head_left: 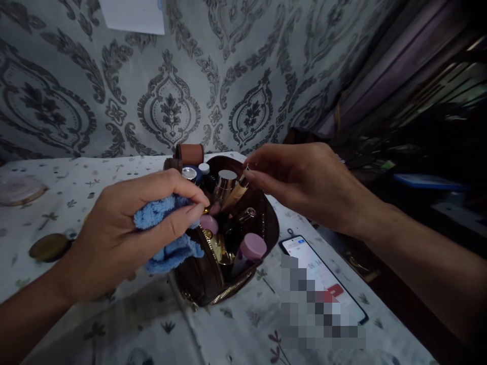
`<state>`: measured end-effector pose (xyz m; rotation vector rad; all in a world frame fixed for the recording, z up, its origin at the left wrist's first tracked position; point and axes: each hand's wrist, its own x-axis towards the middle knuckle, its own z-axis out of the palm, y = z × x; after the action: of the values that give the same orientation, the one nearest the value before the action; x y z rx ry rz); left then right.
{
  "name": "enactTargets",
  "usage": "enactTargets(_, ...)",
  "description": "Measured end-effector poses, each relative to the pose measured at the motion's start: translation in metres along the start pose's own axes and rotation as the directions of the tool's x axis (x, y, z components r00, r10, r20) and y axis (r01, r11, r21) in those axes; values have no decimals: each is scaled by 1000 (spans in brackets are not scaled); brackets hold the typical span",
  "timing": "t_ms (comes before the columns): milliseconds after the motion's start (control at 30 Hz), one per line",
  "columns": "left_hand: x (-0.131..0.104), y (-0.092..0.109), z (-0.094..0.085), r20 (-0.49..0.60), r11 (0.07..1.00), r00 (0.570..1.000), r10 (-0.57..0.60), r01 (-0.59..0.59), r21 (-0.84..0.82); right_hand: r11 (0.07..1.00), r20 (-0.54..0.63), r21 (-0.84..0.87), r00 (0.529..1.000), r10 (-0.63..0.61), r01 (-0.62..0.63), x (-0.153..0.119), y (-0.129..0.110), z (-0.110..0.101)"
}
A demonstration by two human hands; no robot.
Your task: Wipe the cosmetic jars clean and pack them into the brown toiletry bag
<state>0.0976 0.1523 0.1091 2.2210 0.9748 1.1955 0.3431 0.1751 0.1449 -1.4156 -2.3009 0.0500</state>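
A brown zippered bag [272,223] stands open in the middle, filled with several cosmetic containers. My left hand [152,223] is closed on a blue cloth [171,258] at the bag's left side, thumb and index finger pressed together. Over the bag's back right part, my right hand [292,177] pinches the top of a slim tan tube [235,196], which leans in the bag. Beside that tube is a silver-capped bottle [227,177]. A pink-capped container [253,247] sits at the bag's front right, and a small pink item [208,224] lies near my left fingertips.
A phone [323,279] lies to the right of the bag, partly pixelated. Behind the bag is a brown cylindrical item [190,153]. A round olive lid [49,247] and a clear round container [21,190] rest at the left. Patterned wall behind; the table edge runs along the right.
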Motion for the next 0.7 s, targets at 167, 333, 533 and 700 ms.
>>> enactTargets(167, 0, -4, 0, 1, 999, 999, 51, -51, -16, 997, -80, 69, 997, 23, -18, -3, -2, 2)
enactTargets(333, 0, -4, 1, -2, 999, 999, 34, -34, -12, 998, -24, 66, 1000, 17, -16, -2, -4, 2)
enactTargets(533, 0, -4, -1, 21, 997, 997, 75, -75, 34, 997, 65, -42, 996, 66, -63, 3, -1, 15)
enactTargets(700, -1, -7, 0, 24, 996, 996, 90, -91, 15, 981, 162, -173, 979, 121, -92, 6, -2, 23)
